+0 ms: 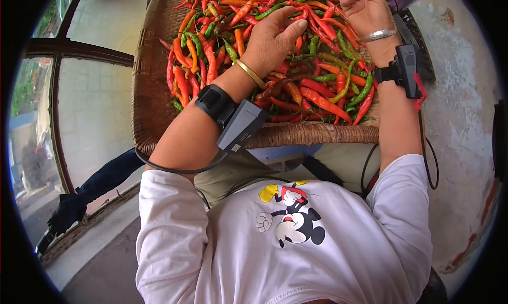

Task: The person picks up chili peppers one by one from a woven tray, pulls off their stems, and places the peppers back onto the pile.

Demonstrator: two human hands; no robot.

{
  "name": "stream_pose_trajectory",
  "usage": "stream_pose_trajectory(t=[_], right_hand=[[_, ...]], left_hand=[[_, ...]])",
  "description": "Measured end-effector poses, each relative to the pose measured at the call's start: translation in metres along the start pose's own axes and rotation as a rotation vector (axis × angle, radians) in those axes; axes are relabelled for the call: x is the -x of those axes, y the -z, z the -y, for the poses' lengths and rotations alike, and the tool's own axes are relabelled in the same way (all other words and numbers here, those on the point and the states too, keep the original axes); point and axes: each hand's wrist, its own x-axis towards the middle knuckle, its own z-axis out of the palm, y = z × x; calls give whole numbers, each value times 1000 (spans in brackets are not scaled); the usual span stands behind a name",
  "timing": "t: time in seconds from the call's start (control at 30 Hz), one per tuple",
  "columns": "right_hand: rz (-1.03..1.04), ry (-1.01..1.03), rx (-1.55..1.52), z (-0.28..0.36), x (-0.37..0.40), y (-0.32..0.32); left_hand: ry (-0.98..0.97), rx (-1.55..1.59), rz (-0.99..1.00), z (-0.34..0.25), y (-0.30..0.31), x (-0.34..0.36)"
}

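Red, orange and green chili peppers (323, 100) fill a woven basket (254, 137). My left hand (271, 42), with a gold-coloured bangle at its wrist, is palm down over the peppers. Its thumb and index finger are apart with nothing seen between them; the other fingers are mostly hidden. Near the basket's right side is my right hand (365, 10), a silver-coloured bangle below it. Its palm is turned up, the fingers loosely bent and apart, holding nothing visible; the top edge of the frame cuts off part of it.
Black devices with cables are strapped to both forearms. A framed window (95, 92) stands at the left, with a dark folded umbrella-like object (100, 180) beside it. The basket's near edge lies above my lap. A worn, patchy grey surface (455, 119) extends along the right.
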Motion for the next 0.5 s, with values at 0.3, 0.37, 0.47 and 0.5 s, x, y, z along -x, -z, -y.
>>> stream_pose_trajectory(t=[0.3, 0.37, 0.47, 0.5], right_hand=[[264, -147, 2049, -22, 0, 19], [271, -169, 2100, -30, 7, 18], [257, -204, 2153, -34, 8, 20], [243, -215, 2162, -36, 7, 23]], left_hand=[[2, -138, 81, 11, -1, -1], [-7, -179, 91, 12, -1, 0], [-15, -196, 91, 13, 0, -1], [-8, -190, 99, 13, 0, -1]])
